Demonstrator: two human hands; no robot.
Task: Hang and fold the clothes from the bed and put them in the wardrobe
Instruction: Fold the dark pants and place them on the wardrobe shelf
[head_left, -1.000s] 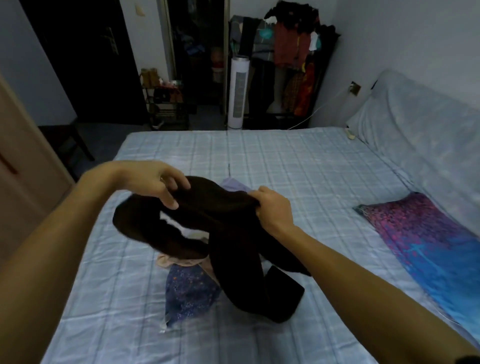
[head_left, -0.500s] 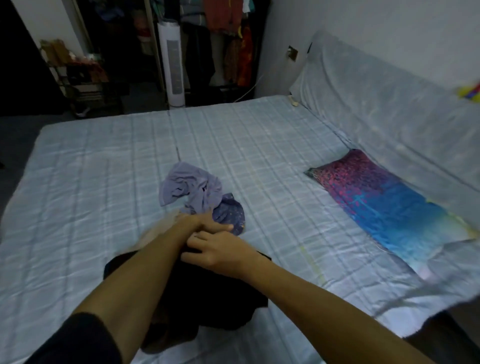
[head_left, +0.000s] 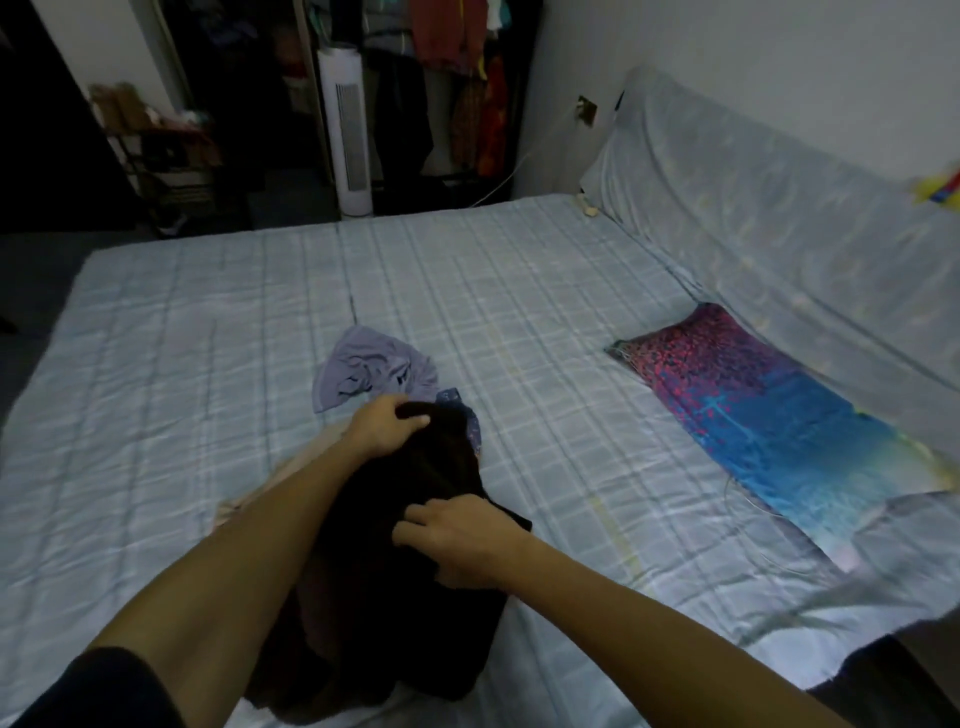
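A dark brown garment (head_left: 395, 597) lies on the checked bed (head_left: 208, 364) near its front edge. My left hand (head_left: 384, 426) grips the garment's far end, fingers curled over the cloth. Closer to me, my right hand (head_left: 457, 535) pinches a fold in the garment's middle. A crumpled lilac garment (head_left: 369, 371) lies just beyond my left hand. A blue patterned piece (head_left: 470, 426) peeks out beside the dark cloth. Beige cloth (head_left: 291, 473) shows under my left forearm.
A pink and blue pillow (head_left: 779, 421) lies at the right by the covered headboard (head_left: 779, 208). Past the bed's far edge stand a white tower fan (head_left: 348, 130), a rack of hanging clothes (head_left: 452, 62) and a cluttered shelf (head_left: 166, 150).
The dark garment has come down from mid-air onto the bed. My hands have drawn apart along it, the left to its far end, the right nearer me. The view swung right.
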